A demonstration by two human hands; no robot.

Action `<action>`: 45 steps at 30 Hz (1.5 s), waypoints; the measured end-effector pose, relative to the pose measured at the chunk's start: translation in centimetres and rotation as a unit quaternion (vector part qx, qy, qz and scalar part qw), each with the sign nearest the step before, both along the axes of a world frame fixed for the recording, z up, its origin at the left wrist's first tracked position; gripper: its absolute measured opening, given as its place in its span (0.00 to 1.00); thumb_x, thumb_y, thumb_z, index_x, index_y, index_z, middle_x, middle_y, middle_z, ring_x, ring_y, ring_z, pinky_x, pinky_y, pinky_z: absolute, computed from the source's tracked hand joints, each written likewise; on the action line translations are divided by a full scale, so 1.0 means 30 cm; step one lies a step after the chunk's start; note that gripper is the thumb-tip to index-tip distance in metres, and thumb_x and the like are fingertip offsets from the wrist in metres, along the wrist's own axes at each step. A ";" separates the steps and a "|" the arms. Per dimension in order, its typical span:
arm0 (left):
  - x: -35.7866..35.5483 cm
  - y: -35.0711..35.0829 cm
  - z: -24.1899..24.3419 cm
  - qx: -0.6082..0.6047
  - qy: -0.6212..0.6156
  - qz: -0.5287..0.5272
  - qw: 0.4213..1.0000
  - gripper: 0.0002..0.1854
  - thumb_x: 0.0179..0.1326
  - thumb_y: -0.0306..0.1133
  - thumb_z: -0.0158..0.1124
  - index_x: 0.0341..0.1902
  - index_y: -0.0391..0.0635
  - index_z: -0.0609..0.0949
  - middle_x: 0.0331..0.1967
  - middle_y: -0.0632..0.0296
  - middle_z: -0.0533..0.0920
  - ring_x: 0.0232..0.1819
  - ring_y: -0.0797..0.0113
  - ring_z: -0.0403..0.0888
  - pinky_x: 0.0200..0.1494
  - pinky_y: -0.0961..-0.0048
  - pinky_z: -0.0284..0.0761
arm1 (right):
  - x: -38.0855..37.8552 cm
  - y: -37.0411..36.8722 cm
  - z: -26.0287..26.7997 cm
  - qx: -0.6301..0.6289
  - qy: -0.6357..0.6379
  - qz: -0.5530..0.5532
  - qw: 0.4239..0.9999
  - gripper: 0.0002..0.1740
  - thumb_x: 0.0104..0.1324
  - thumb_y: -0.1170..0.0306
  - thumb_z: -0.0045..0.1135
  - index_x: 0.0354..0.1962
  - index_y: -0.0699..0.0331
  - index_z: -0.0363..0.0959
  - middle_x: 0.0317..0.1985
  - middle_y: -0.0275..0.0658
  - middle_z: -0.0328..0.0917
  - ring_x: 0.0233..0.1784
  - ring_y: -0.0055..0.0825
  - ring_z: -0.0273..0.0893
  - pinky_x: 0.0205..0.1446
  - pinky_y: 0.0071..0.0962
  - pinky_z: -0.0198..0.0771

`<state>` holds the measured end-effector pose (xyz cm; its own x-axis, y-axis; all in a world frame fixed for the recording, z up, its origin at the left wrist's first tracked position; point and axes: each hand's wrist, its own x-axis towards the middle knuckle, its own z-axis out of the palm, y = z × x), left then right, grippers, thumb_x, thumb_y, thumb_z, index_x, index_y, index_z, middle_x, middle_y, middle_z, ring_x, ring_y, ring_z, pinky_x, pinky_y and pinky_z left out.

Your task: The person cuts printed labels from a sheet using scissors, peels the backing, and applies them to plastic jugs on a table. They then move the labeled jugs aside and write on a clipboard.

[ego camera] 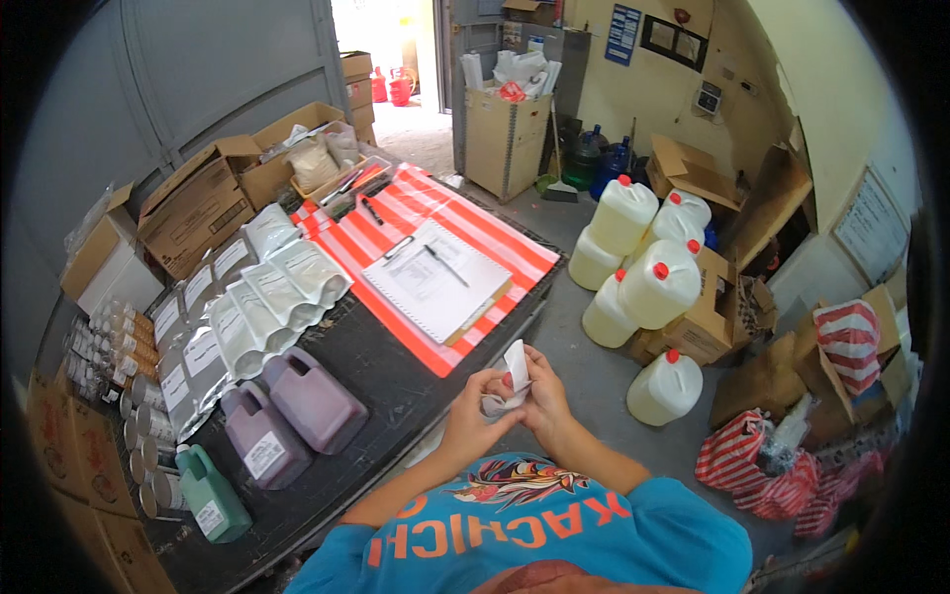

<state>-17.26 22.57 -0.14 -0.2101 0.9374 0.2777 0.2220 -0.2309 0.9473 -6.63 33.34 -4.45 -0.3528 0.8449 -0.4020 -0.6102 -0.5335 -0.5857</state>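
My left hand (475, 401) and my right hand (548, 401) meet in front of my chest, just off the table's edge. Between them they grip a crumpled white strip (516, 359), paper or thin sheet; I cannot tell which. A small red spot shows by the left fingers. On the table, a clipboard with white papers (423, 297) lies on a red-and-white striped plastic sheet (505, 245), with a black pen (447, 266) across the papers. Two jugs of purplish liquid, one a labelled jug (266, 445), stand left of my hands.
Silver pouches (274, 297), a green jug (211, 494), cans (154, 423) and cardboard boxes (194, 215) crowd the dark table (401, 379). Red-capped jerrycans (660, 286) stand stacked on the floor at right, one jerrycan (664, 390) apart. Striped bags (757, 460) lie beyond.
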 end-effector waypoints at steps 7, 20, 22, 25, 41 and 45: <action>0.326 0.198 -0.021 -0.022 -0.102 -0.077 0.992 0.26 0.54 0.16 0.71 0.57 0.41 0.74 0.42 0.62 0.78 0.46 0.75 0.78 0.50 0.76 0.74 | 0.549 0.185 -0.007 -0.018 0.040 -0.112 0.993 0.12 0.74 0.61 0.52 0.47 0.59 0.71 0.31 0.37 0.74 0.26 0.32 0.73 0.35 0.38 0.76; 0.597 0.474 0.025 0.023 -0.407 -0.092 0.908 0.25 0.58 0.14 0.65 0.56 0.43 0.70 0.52 0.44 0.80 0.48 0.62 0.85 0.45 0.71 0.88 | 1.144 0.223 -0.035 -0.030 0.068 -0.170 0.983 0.11 0.69 0.65 0.62 0.32 0.59 0.70 0.25 0.32 0.71 0.22 0.22 0.69 0.25 0.28 0.72; 0.607 0.480 0.017 -0.001 -0.395 -0.089 0.914 0.22 0.57 0.14 0.66 0.53 0.42 0.72 0.51 0.46 0.81 0.49 0.62 0.85 0.46 0.70 0.87 | 1.181 0.246 -0.193 0.018 0.107 -0.072 0.992 0.08 0.68 0.70 0.62 0.32 0.56 0.70 0.23 0.30 0.69 0.22 0.18 0.67 0.20 0.18 0.63; 0.615 0.480 -0.009 -0.013 -0.388 -0.082 0.918 0.20 0.57 0.14 0.67 0.51 0.41 0.73 0.49 0.48 0.81 0.49 0.64 0.84 0.49 0.69 0.86 | 1.155 0.267 -0.525 0.105 -0.240 0.137 0.955 0.09 0.60 0.70 0.69 0.32 0.54 0.74 0.26 0.32 0.74 0.25 0.23 0.71 0.26 0.26 0.69; 0.386 0.219 -0.144 -0.040 -0.354 0.147 0.923 0.20 0.54 0.15 0.69 0.49 0.41 0.75 0.46 0.59 0.82 0.48 0.72 0.81 0.51 0.73 0.81 | 0.720 0.094 -0.959 0.200 -0.289 0.772 0.530 0.24 0.54 0.63 0.70 0.49 0.62 0.82 0.54 0.49 0.81 0.56 0.36 0.79 0.58 0.37 0.73; 0.371 0.196 -0.153 -0.043 -0.335 0.180 0.924 0.20 0.54 0.15 0.69 0.49 0.41 0.75 0.46 0.59 0.81 0.48 0.72 0.81 0.51 0.73 0.81 | 0.695 0.098 -0.958 0.229 -0.261 0.797 0.494 0.25 0.55 0.63 0.70 0.50 0.62 0.81 0.53 0.48 0.82 0.55 0.36 0.79 0.57 0.37 0.73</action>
<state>-6.12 28.45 -4.71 -0.6108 0.7854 -0.1000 -0.3735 -0.1745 0.9111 14.23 36.28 -33.18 -0.6665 -0.2938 -0.6851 0.6694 0.1685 -0.7235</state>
